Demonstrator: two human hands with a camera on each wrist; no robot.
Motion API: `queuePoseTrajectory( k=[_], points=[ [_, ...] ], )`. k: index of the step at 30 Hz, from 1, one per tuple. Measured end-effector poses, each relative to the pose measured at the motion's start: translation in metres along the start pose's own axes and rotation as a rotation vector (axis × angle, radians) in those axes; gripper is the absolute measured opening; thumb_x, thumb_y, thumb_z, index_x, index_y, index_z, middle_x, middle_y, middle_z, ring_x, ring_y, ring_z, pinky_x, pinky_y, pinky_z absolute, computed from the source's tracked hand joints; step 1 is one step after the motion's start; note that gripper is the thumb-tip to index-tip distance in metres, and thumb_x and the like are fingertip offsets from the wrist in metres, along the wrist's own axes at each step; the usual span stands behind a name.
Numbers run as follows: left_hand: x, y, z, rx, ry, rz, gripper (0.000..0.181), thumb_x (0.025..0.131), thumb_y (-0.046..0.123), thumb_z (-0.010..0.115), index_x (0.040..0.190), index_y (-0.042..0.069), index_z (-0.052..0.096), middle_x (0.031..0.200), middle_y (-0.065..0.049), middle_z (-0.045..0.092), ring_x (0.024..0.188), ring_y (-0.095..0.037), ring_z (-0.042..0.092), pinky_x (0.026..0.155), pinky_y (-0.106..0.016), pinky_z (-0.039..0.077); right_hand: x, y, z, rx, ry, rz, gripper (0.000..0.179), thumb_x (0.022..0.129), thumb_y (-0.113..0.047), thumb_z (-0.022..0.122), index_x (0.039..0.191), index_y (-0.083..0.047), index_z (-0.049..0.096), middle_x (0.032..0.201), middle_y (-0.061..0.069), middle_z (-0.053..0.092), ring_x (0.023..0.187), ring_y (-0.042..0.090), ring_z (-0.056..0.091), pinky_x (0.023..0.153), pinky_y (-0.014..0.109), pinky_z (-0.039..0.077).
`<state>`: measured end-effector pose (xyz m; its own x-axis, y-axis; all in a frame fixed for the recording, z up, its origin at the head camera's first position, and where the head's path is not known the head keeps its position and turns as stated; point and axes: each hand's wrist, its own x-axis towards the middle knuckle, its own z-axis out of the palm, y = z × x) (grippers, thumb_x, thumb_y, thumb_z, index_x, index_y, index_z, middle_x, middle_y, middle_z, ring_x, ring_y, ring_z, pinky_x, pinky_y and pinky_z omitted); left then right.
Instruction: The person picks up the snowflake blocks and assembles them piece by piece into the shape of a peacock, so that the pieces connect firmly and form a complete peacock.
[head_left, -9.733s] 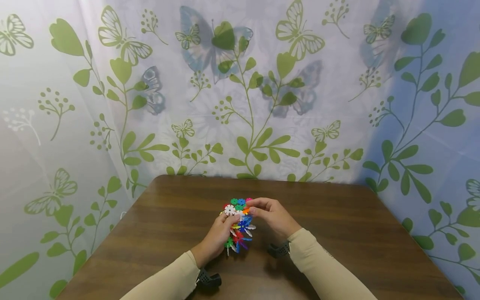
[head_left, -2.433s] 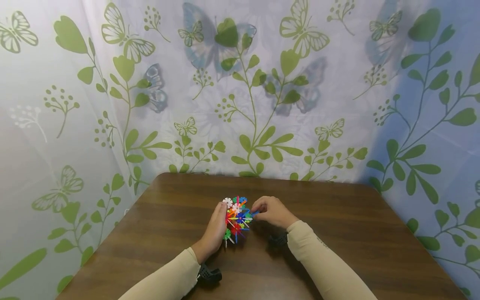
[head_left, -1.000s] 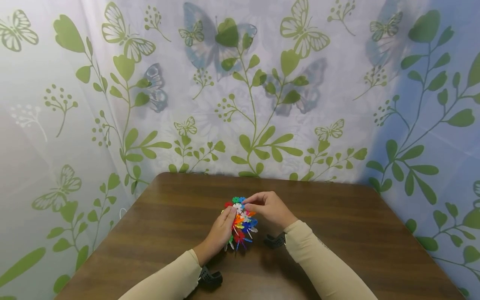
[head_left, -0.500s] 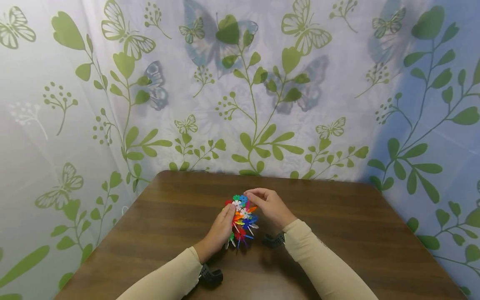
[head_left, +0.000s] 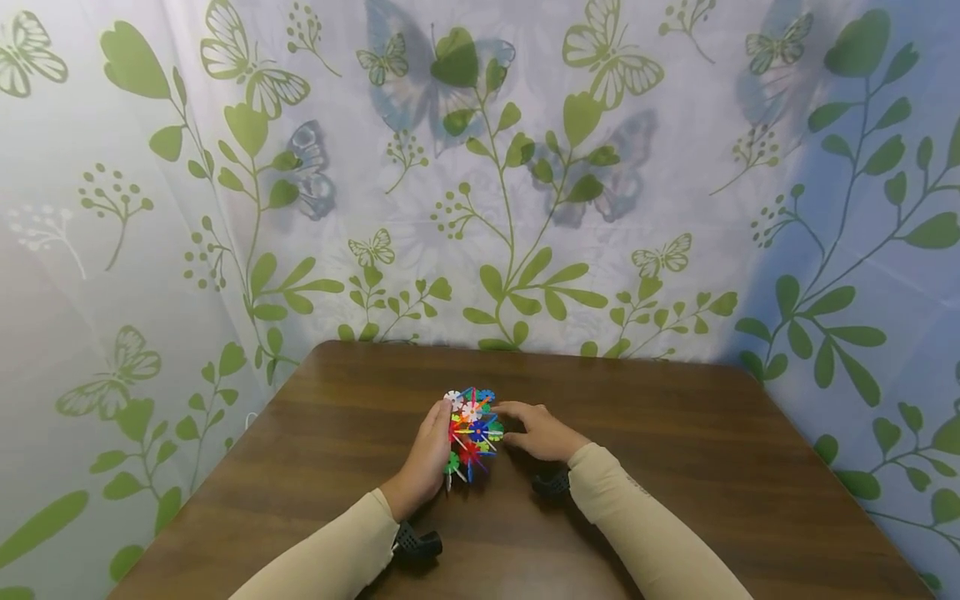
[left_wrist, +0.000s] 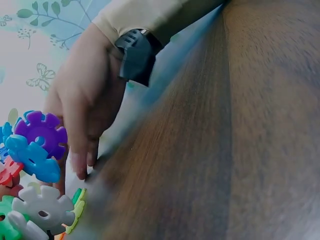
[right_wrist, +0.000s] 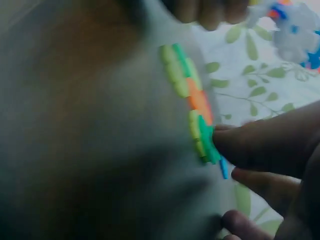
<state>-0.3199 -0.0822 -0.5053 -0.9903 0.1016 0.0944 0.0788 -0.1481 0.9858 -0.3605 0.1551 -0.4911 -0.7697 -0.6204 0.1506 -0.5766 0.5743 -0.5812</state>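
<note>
A cluster of interlocking plastic snowflake discs [head_left: 474,429] in many colours is held above the table by my left hand [head_left: 426,457], along its left side. That hand's far fingers are hidden behind it. Close against the right side is my right hand [head_left: 546,433], thumb and forefinger extended and apart. In the right wrist view my right thumb [right_wrist: 255,137] lies at a green disc [right_wrist: 206,137], seen edge-on beside yellow and orange ones. The left wrist view shows a purple disc [left_wrist: 41,131] and a white disc [left_wrist: 45,207] in front of the right hand [left_wrist: 82,95].
Beneath both hands is a brown wooden table [head_left: 637,500]. A black device [head_left: 417,546] is strapped at my left wrist and another [head_left: 552,483] at my right. Behind the table hangs a curtain [head_left: 480,208] printed with green leaves and butterflies.
My left hand has turned the cluster, so other discs face the camera. My right hand has come down from its top to its right side, fingers spreading; earlier it pinched a blue disc there.
</note>
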Motion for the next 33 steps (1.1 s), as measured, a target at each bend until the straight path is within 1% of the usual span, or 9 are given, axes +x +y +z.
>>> queuePoseTrajectory(
  k=[2, 4, 8, 10, 13, 20, 25, 30, 33],
  points=[
    [0.001, 0.001, 0.0, 0.005, 0.003, 0.005, 0.08, 0.112, 0.056, 0.038, 0.163, -0.003, 0.023, 0.163, -0.023, 0.033, 0.152, -0.04, 0.028, 0.122, -0.055, 0.019, 0.002, 0.001, 0.003, -0.096, -0.027, -0.04, 0.04, 0.105, -0.012, 0.067, 0.145, -0.006, 0.062, 0.157, 0.016, 0.048, 0.137, 0.046, 0.044, 0.108, 0.068, 0.033],
    [0.001, 0.001, -0.001, 0.002, 0.006, 0.01, 0.078, 0.112, 0.056, 0.038, 0.163, -0.002, 0.026, 0.161, -0.022, 0.037, 0.151, -0.038, 0.031, 0.123, -0.054, 0.02, 0.004, 0.001, 0.007, -0.168, -0.012, -0.068, 0.034, 0.103, -0.009, 0.07, 0.137, -0.009, 0.069, 0.151, 0.013, 0.055, 0.13, 0.042, 0.049, 0.103, 0.064, 0.038],
    [0.001, 0.001, 0.0, -0.005, 0.001, 0.025, 0.072, 0.113, 0.053, 0.037, 0.16, -0.001, 0.033, 0.152, -0.021, 0.046, 0.144, -0.035, 0.041, 0.122, -0.052, 0.025, 0.006, 0.0, 0.011, -0.209, 0.07, -0.113, 0.024, 0.094, -0.004, 0.08, 0.117, -0.012, 0.079, 0.122, 0.003, 0.073, 0.114, 0.028, 0.064, 0.1, 0.05, 0.051],
    [0.0, 0.0, -0.001, -0.003, -0.005, 0.027, 0.069, 0.114, 0.053, 0.036, 0.157, -0.001, 0.036, 0.146, -0.021, 0.051, 0.139, -0.035, 0.046, 0.121, -0.052, 0.029, 0.005, -0.001, 0.01, -0.184, 0.092, -0.134, 0.021, 0.09, -0.004, 0.084, 0.11, -0.01, 0.08, 0.113, 0.001, 0.074, 0.108, 0.024, 0.068, 0.097, 0.045, 0.055],
    [-0.002, -0.001, -0.001, 0.007, -0.006, 0.021, 0.07, 0.113, 0.054, 0.037, 0.157, 0.0, 0.037, 0.145, -0.02, 0.052, 0.137, -0.034, 0.048, 0.12, -0.052, 0.03, 0.003, -0.001, 0.008, -0.137, 0.107, -0.136, 0.018, 0.089, -0.008, 0.087, 0.105, -0.01, 0.08, 0.108, 0.001, 0.074, 0.104, 0.022, 0.069, 0.093, 0.042, 0.057],
    [-0.003, 0.0, 0.002, 0.038, 0.006, 0.008, 0.073, 0.113, 0.053, 0.037, 0.161, -0.002, 0.031, 0.156, -0.022, 0.044, 0.147, -0.037, 0.036, 0.123, -0.054, 0.02, -0.001, 0.007, -0.001, 0.002, 0.166, -0.011, 0.013, 0.091, -0.016, 0.086, 0.103, -0.014, 0.082, 0.101, -0.007, 0.077, 0.093, 0.011, 0.072, 0.086, 0.035, 0.06],
    [-0.004, 0.001, 0.004, 0.067, 0.012, -0.008, 0.08, 0.113, 0.054, 0.038, 0.164, -0.005, 0.021, 0.167, -0.024, 0.027, 0.155, -0.04, 0.018, 0.123, -0.056, 0.012, -0.003, 0.009, -0.013, 0.144, 0.256, 0.024, 0.01, 0.094, -0.015, 0.083, 0.103, -0.011, 0.082, 0.112, 0.006, 0.077, 0.096, 0.016, 0.074, 0.087, 0.035, 0.06],
    [-0.003, 0.002, 0.005, 0.081, 0.013, 0.005, 0.078, 0.113, 0.052, 0.038, 0.163, -0.007, 0.023, 0.166, -0.025, 0.027, 0.155, -0.04, 0.018, 0.123, -0.057, 0.011, -0.006, 0.007, -0.027, 0.31, 0.378, 0.05, 0.012, 0.097, -0.017, 0.08, 0.106, -0.009, 0.082, 0.128, 0.014, 0.071, 0.108, 0.022, 0.071, 0.088, 0.036, 0.06],
    [-0.004, 0.002, 0.006, 0.103, 0.014, 0.011, 0.076, 0.114, 0.049, 0.039, 0.162, -0.007, 0.024, 0.166, -0.026, 0.027, 0.155, -0.041, 0.018, 0.123, -0.058, 0.011, -0.008, 0.002, -0.034, 0.405, 0.392, 0.04, 0.014, 0.098, -0.016, 0.079, 0.11, -0.008, 0.082, 0.133, 0.014, 0.067, 0.116, 0.026, 0.067, 0.092, 0.037, 0.058]
  ],
)
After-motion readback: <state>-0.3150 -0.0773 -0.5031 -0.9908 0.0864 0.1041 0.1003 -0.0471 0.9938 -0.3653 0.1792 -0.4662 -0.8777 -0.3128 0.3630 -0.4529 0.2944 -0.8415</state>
